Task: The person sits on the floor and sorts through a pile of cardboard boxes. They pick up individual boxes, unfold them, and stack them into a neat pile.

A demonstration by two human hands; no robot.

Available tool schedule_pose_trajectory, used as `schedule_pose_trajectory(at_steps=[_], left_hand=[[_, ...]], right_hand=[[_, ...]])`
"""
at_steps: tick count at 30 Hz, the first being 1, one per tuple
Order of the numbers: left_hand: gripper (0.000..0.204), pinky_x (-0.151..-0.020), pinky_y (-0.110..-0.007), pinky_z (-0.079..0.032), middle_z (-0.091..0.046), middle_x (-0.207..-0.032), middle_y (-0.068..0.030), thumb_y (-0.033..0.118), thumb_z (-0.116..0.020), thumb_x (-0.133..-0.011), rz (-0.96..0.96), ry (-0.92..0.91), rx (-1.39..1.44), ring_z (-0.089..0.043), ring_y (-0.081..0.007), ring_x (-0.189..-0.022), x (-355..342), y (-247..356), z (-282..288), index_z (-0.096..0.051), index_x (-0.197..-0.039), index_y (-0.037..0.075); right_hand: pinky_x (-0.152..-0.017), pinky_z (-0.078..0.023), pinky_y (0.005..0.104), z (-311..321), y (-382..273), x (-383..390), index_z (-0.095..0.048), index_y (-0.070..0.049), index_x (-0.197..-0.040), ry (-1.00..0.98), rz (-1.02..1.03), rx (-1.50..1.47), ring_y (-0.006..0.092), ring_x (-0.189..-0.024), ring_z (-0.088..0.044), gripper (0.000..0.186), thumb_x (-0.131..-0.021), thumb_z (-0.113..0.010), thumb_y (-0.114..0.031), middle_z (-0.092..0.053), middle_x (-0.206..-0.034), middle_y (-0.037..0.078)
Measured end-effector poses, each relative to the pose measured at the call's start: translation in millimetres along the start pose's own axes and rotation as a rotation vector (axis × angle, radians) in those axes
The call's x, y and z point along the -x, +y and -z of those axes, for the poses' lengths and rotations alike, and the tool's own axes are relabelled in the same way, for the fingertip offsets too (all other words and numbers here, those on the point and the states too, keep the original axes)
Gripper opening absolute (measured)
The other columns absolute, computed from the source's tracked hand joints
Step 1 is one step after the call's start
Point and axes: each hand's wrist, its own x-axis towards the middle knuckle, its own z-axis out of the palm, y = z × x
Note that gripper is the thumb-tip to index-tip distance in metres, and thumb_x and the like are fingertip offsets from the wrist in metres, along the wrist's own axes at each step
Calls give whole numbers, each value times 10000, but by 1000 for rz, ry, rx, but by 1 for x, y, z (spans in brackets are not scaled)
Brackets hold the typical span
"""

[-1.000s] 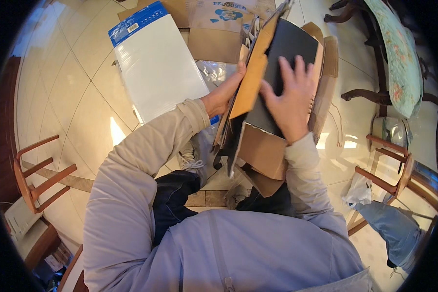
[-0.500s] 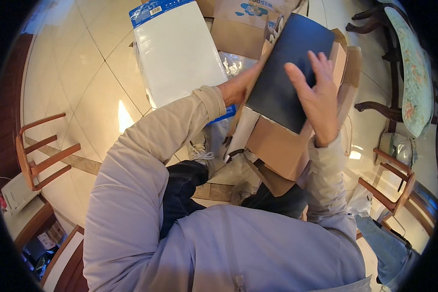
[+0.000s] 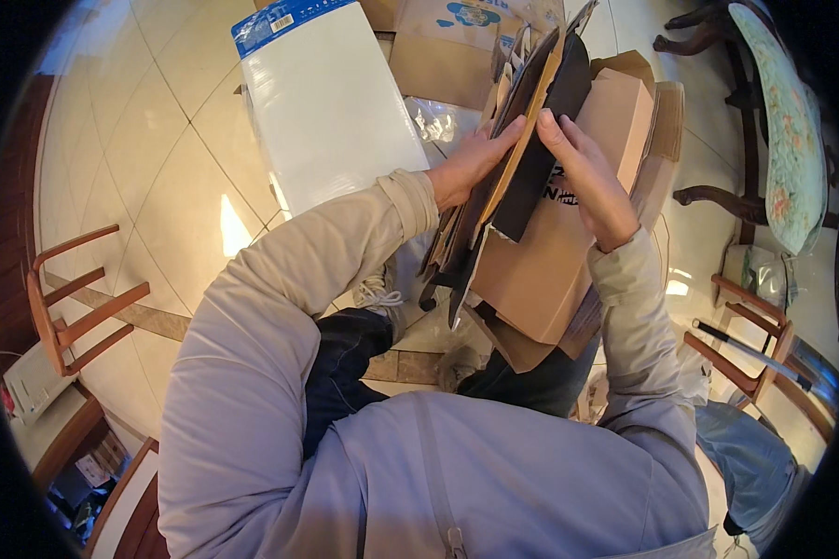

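My left hand (image 3: 478,160) is closed around the left side of an upright sheaf of flattened cardboard (image 3: 529,104), its fingers partly hidden. On the sheaf's right side stands a black cardboard sheet (image 3: 524,200), seen nearly edge-on. My right hand (image 3: 598,186) presses against this black sheet, thumb at its upper edge and the other fingers held close together. Below and to the right, a brown cardboard box (image 3: 534,287) with dark print lies tilted by my knees. Left of the sheaf is a large white flat package (image 3: 331,107) with a blue end.
Another brown carton (image 3: 443,61) stands beyond the white package, with clear plastic wrap (image 3: 433,119) beside it. Small wooden stools stand at left (image 3: 84,284) and right (image 3: 750,326). A chair with a floral seat (image 3: 781,130) is at the far right. My shoe (image 3: 379,291) is below the sheaf.
The black sheet has turned from lying face-up to standing on edge against the sheaf. My right hand has moved from spread above it to pressing on it. More of the brown box shows.
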Motion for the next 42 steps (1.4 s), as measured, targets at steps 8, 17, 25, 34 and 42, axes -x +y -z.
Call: schedule_pose_trajectory(at_steps=[8, 17, 25, 34, 42], left_hand=[[724, -961, -363, -402, -425, -1308, -179, 534, -523, -870, -42, 146, -94, -445, -252, -1189, 1, -4, -7, -383, -1332, -6], [829, -885, -325, -472, -465, -1262, -172, 376, -638, -856, -66, 243, -104, -509, -230, -1125, -1, -4, -13, -155, -1392, -32], [990, -878, -329, -494, -418, -1274, -209, 256, -761, -764, 0, 335, -363, -514, -256, -1124, -5, -12, -6, -36, -1368, -45], [1142, -977, -348, -402, -268, -1369, -252, 310, -808, -671, 20, 315, -459, -372, -298, -1249, -21, -21, 19, -6, -1389, -71], [684, -831, -320, -506, -568, -1157, -111, 139, -727, -771, -38, 168, -256, -585, -214, -1016, -6, -1, 23, -343, -1322, 12]], right_hand=[[-848, -423, 374, 26, -21, -12, -471, -30, -1251, -284, 16, -249, 184, -1084, -503, 678, -784, -623, -497, -537, -1170, 89], [-805, -490, 287, 36, 33, -32, -536, 68, -1123, -346, -162, -346, 196, -935, -624, 376, -814, -628, -124, -630, -1046, 125], [-664, -535, 332, 22, 25, -34, -471, 147, -1128, -230, -273, -302, 240, -813, -658, 492, -756, -697, -82, -623, -1022, 193], [-939, -408, 354, 3, 89, -53, -253, 158, -1304, 243, 280, -52, 342, -1139, -510, 649, -866, -583, -189, -505, -1211, 294], [-1030, -313, 358, 13, 73, -33, -119, 154, -1361, 312, 371, 437, 418, -1247, -381, 690, -826, -505, -47, -371, -1317, 353]])
